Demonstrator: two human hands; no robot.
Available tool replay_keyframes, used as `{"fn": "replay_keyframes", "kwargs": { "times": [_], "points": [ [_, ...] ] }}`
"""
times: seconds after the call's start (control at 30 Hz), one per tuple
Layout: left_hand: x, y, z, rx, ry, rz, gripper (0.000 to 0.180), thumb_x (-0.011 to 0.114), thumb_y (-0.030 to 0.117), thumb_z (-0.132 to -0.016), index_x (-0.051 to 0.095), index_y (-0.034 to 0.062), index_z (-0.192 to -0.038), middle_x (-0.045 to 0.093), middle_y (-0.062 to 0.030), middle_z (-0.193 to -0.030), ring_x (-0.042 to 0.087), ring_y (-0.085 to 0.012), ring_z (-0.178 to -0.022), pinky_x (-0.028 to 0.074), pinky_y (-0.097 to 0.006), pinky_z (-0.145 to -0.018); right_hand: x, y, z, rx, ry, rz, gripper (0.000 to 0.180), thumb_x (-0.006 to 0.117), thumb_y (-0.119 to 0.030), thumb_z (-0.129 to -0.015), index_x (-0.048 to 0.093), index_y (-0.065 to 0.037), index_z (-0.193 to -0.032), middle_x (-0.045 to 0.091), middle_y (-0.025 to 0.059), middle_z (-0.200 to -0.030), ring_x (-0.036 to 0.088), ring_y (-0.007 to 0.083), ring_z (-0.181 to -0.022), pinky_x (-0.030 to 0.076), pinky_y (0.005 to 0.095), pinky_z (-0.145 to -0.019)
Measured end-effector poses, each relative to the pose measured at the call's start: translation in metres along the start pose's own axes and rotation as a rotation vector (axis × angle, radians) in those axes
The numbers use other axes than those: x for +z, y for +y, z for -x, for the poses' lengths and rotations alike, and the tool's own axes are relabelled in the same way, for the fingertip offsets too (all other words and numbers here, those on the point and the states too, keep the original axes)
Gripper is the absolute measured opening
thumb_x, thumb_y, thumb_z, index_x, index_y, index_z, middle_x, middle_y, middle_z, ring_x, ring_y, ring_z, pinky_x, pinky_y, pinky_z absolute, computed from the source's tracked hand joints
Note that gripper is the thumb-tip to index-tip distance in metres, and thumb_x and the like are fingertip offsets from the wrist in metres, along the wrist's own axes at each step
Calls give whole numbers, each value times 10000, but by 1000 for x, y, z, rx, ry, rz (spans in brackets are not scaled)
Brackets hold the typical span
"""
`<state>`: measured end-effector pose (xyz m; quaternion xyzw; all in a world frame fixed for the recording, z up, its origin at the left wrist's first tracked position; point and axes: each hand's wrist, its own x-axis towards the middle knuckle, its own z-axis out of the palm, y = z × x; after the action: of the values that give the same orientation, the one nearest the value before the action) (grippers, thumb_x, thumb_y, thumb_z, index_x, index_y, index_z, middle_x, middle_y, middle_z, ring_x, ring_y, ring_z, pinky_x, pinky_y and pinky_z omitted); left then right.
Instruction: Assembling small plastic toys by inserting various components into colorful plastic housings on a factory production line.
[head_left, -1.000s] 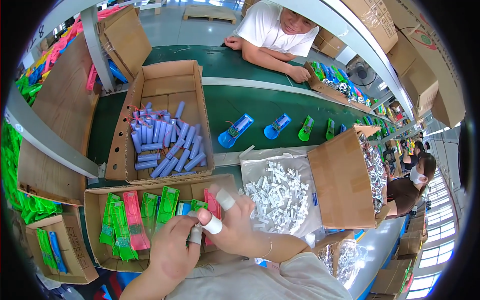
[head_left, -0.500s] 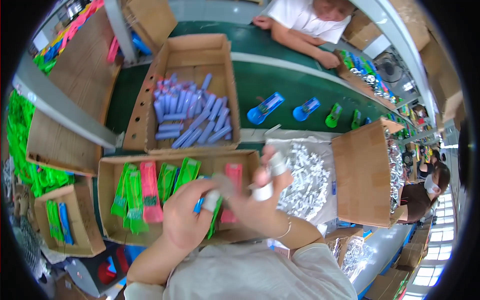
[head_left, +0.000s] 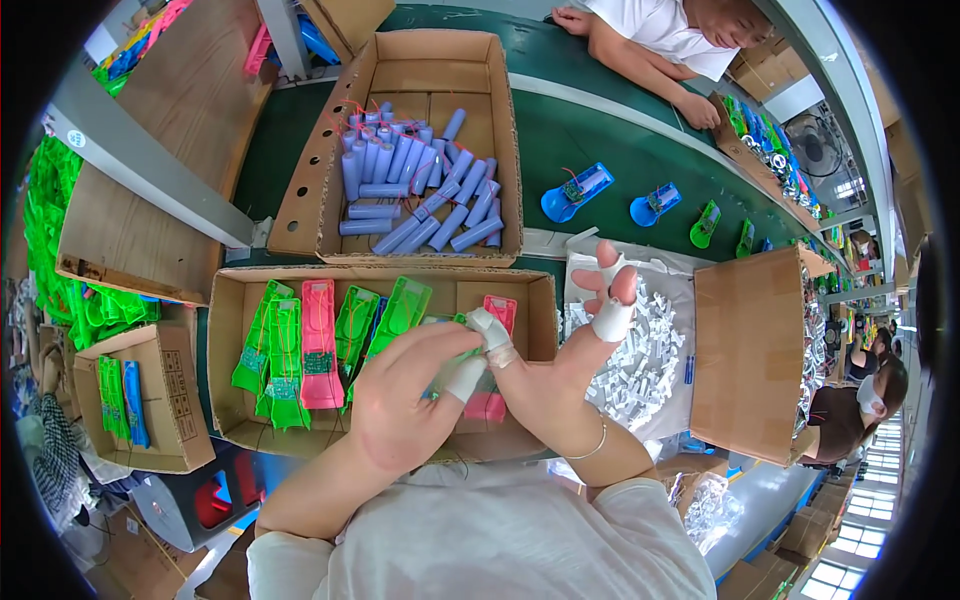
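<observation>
One head-worn fisheye view looks steeply down from just above the near cardboard tray [head_left: 225,330], close to it. Beyond the tray runs the green belt [head_left: 600,140]; straight edges bend toward the rim.

A flat green plastic casing piece [head_left: 455,330], mostly hidden, is pinched between the left hand [head_left: 405,400] and right hand [head_left: 550,375], above the long cardboard box [head_left: 225,330].

Bright, even light; sharp centre, fisheye-bent edges.
</observation>
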<state>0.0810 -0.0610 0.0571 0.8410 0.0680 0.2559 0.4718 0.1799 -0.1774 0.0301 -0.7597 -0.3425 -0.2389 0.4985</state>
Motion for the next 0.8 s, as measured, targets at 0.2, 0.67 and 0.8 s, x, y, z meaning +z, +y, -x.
{"fn": "replay_keyframes", "kwargs": {
  "times": [0.2,0.67,0.8],
  "points": [
    [0,-3,2,72,43,-7,265,667,-38,-692,651,31,-947,655,-132,-939,644,-288,-841,531,-343,-734,-1,-1,1,27,-37,0,1063,845,-154,-629,128,-55,-1407,271,233,-1389,401,274,-1071,347,404,-904],
    [0,-4,3,134,-73,-177,315,699,43,-651,573,18,-938,607,-130,-905,604,-311,-800,506,-382,-695,-2,-8,10,-30,-108,167,1094,842,-134,-623,110,-68,-1433,298,234,-1374,416,265,-1102,366,385,-889],
    [3,-1,4,241,-14,-238,296,715,23,-644,561,46,-896,597,-113,-839,588,-295,-735,485,-371,-622,7,-4,12,150,-128,-170,893,755,-158,-693,231,-60,-1410,368,189,-1354,412,273,-1102,297,398,-937]
  ]
}}
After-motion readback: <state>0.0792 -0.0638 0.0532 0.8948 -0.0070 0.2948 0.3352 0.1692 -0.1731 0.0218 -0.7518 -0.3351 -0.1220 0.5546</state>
